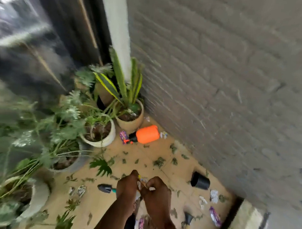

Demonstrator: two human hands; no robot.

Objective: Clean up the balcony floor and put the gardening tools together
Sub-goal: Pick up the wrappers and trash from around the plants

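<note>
My left hand [127, 184] and my right hand [156, 191] are held together low in the middle of the view, both closed on a small crumpled piece of litter [141, 183] between them; blur hides what it is. On the tan floor [143, 155] lie an orange spray bottle [147, 134] on its side near the wall, a small trowel [106, 188] left of my hands, a tipped black pot [200, 180] to the right, and a dark tool [188, 218] lower right. Leaf bits [159, 161] and wrappers [215, 216] are scattered about.
Several potted plants [97, 129] crowd the left side and the corner, with a tall striped plant in a tan pot [130, 120]. A grey brick wall [222, 84] runs along the right. A dark glass door [34, 40] is at upper left. A raised threshold [242, 228] lies lower right.
</note>
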